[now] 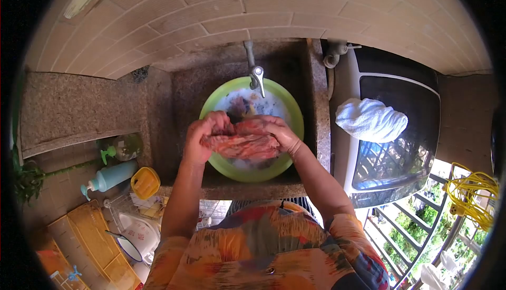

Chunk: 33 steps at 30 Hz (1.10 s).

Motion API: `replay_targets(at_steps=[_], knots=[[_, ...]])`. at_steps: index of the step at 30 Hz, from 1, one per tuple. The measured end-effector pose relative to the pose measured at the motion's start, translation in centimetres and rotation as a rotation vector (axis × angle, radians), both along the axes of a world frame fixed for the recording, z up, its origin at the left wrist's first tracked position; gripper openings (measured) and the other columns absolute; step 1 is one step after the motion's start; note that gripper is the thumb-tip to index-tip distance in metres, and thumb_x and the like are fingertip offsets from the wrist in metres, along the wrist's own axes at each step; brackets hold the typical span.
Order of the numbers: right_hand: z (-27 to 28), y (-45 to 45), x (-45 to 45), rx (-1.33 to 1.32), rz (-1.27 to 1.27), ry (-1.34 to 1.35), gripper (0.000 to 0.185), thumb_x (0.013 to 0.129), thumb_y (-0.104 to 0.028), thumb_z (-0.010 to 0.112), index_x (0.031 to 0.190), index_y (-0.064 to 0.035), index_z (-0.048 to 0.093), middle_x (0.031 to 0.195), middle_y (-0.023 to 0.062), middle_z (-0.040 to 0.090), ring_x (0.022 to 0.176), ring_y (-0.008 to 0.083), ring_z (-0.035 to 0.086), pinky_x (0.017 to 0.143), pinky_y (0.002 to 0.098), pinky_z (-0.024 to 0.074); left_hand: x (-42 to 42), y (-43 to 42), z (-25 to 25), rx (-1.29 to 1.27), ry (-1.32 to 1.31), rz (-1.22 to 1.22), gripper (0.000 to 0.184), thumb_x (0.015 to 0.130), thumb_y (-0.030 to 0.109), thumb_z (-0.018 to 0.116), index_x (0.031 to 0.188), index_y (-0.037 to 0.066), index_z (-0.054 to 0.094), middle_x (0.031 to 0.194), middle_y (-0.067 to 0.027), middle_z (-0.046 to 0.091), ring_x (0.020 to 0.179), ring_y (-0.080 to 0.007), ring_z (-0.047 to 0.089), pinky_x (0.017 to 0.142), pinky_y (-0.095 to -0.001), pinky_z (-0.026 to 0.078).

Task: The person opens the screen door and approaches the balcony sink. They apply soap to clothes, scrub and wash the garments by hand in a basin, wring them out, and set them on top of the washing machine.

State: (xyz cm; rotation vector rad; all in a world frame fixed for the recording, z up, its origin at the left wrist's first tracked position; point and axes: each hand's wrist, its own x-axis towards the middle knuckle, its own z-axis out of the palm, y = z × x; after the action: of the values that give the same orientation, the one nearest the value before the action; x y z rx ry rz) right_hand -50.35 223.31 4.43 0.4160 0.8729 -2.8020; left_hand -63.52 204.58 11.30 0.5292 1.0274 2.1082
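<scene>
Bunched reddish-pink wet cloth is stretched between my two hands, over a green basin of soapy water. My left hand is closed round the cloth's left end, and my right hand grips its right end. Behind the cloth, a small dark and yellowish piece of fabric shows in the suds. The basin stands in a stone sink, under a metal tap. The cloth hides part of the water and some of my fingers.
A twisted white cloth lies on the dark-lidded washing machine at right. Yellow cable hangs beyond it. To the left are a stone ledge, a blue pump bottle, a green pump bottle and a yellow tub.
</scene>
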Motion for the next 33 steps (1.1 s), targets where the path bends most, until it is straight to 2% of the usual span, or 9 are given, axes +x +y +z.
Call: replay_targets(at_steps=[5,9,11,14,16,21,23,27,33], knots=[[2.7,-6.3,-0.9,0.981,-0.023,0.224,0.027,0.072,-0.012,0.069,0.096,-0.0039,0.058,0.087,0.0086,0.064,0.084,0.0208,0.064,0.085,0.0343,0.0484,2.9,-0.3,-6.6,-0.562,-0.724,0.197,0.043,0.092,0.031,0.056,0.130,0.012,0.049,0.119,-0.0121,0.057,0.111,-0.0256,0.055,0.099,-0.0423,0.041],[7.7,-10.6,-1.5,1.641,-0.362,0.329,0.023,0.072,-0.014,0.065,0.093,-0.0061,0.062,0.087,0.0141,0.064,0.080,0.0323,0.063,0.074,0.0384,0.0489,5.0,-0.1,-8.7,-0.148,-0.749,0.140,0.038,0.091,0.028,0.056,0.125,0.012,0.050,0.123,-0.0117,0.054,0.113,-0.0263,0.053,0.098,-0.0464,0.042],[7.1,-11.0,-1.7,1.571,-0.159,0.235,0.036,0.063,-0.023,0.066,0.092,-0.0019,0.063,0.093,0.0182,0.061,0.091,0.0362,0.057,0.084,0.0472,0.0415,6.1,0.8,-8.2,-0.147,-0.464,0.304,0.037,0.091,0.029,0.055,0.123,0.011,0.052,0.122,-0.0126,0.054,0.112,-0.0257,0.053,0.097,-0.0464,0.042],[2.2,-8.5,-3.6,1.487,-0.199,-0.019,0.024,0.072,-0.023,0.063,0.086,-0.0045,0.063,0.087,0.0184,0.062,0.080,0.0355,0.060,0.072,0.0462,0.0462,4.6,-0.4,-15.3,0.436,-1.048,-0.208,0.038,0.094,0.030,0.048,0.124,0.008,0.051,0.120,-0.0092,0.055,0.111,-0.0219,0.053,0.100,-0.0408,0.041],[1.5,-6.5,-4.5,1.559,-0.179,-0.237,0.018,0.081,-0.024,0.059,0.075,-0.0076,0.064,0.075,0.0161,0.064,0.067,0.0344,0.062,0.060,0.0434,0.0507,5.0,3.2,-9.2,-0.568,-0.831,0.283,0.034,0.094,0.037,0.050,0.109,0.009,0.058,0.103,-0.0084,0.062,0.101,-0.0229,0.058,0.092,-0.0412,0.045],[5.8,-9.4,-3.4,1.588,-0.551,0.363,0.018,0.074,-0.025,0.067,0.069,-0.0089,0.061,0.071,0.0137,0.060,0.061,0.0332,0.059,0.059,0.0435,0.0475,3.3,1.6,-10.3,0.091,-0.515,-0.121,0.031,0.095,0.041,0.047,0.092,0.013,0.058,0.088,-0.0048,0.061,0.087,-0.0242,0.060,0.087,-0.0426,0.047],[7.5,-9.7,-3.3,1.599,-0.645,0.426,0.020,0.075,-0.026,0.066,0.068,-0.0081,0.062,0.067,0.0134,0.059,0.059,0.0338,0.057,0.057,0.0426,0.0475,1.7,0.4,-12.1,0.122,-0.864,-0.127,0.032,0.095,0.041,0.046,0.087,0.012,0.057,0.080,-0.0025,0.059,0.079,-0.0238,0.059,0.082,-0.0430,0.048],[1.9,-4.5,-4.6,1.298,-0.441,-0.193,0.027,0.087,-0.028,0.058,0.079,-0.0027,0.066,0.079,0.0187,0.065,0.070,0.0343,0.063,0.061,0.0405,0.0508,4.0,3.7,-7.8,-0.564,-0.817,0.279,0.025,0.093,0.034,0.056,0.079,0.013,0.054,0.072,0.0013,0.054,0.070,-0.0151,0.055,0.069,-0.0359,0.049],[2.2,-0.3,-3.5,1.132,-0.271,-0.069,0.026,0.084,-0.029,0.066,0.081,-0.0025,0.063,0.070,0.0145,0.062,0.062,0.0223,0.061,0.059,0.0327,0.0467,2.6,2.8,-0.4,-0.644,0.006,-0.110,0.048,0.089,0.027,0.062,0.127,0.003,0.044,0.103,-0.0040,0.058,0.089,-0.0115,0.057,0.077,-0.0289,0.047]])
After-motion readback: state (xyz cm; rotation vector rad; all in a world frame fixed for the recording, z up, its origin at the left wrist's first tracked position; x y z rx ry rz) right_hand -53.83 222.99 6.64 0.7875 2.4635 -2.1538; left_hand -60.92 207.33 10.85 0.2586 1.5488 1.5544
